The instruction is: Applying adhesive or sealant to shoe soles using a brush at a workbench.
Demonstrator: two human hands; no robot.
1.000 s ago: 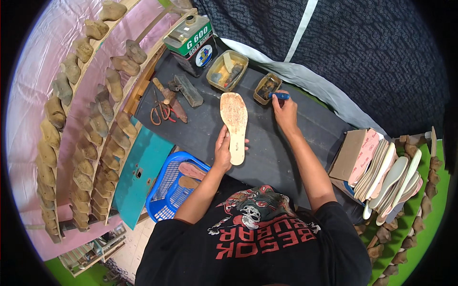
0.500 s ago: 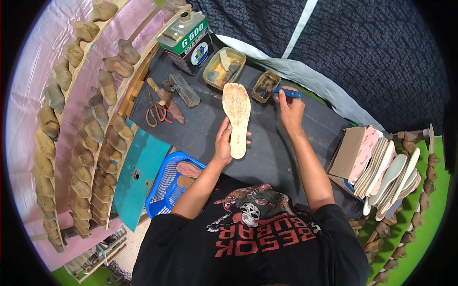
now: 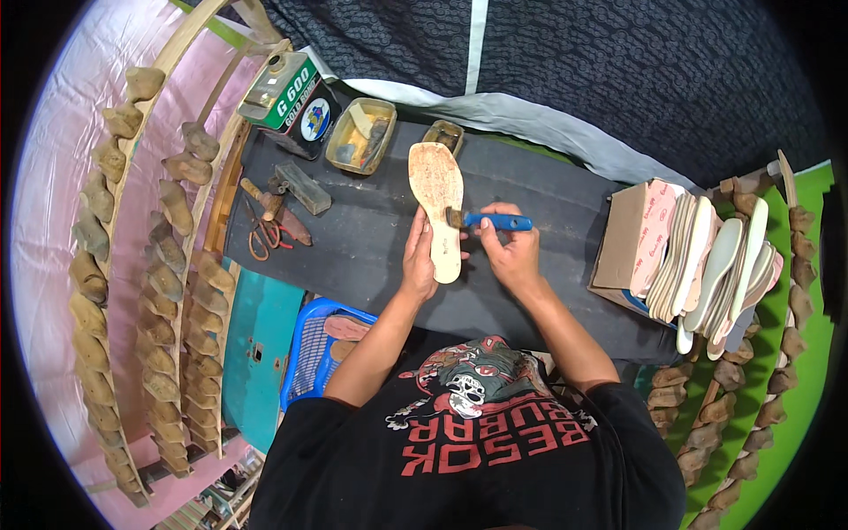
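My left hand (image 3: pixel 420 252) is closed around the narrow part of a cream insole (image 3: pixel 435 177), thumb on top and fingertips showing at the far edge. Brown smears cover the insole's wide end, which points away from me. My right hand (image 3: pixel 512 253) grips the blue handle of a brush (image 3: pixel 499 222); its dark tip lies against the insole's middle. Just beyond the insole's wide end stands a small yellowish tub (image 3: pixel 449 132) with dark stuff inside, partly hidden by the insole.
At the far left of the dark table stand a green metal can (image 3: pixel 287 102) and a larger tub (image 3: pixel 386 146) of tools. Scissors (image 3: pixel 262 237) and a sharpening block (image 3: pixel 303 187) lie nearer. A carton of insoles (image 3: pixel 623 234) stands right; a blue basket (image 3: pixel 305 353) sits left. Shoe lasts (image 3: pixel 88 278) line racks.
My right hand has brought the brush from the small tub back to the insole's middle. The left hand still holds the insole. The whole view has shifted slightly.
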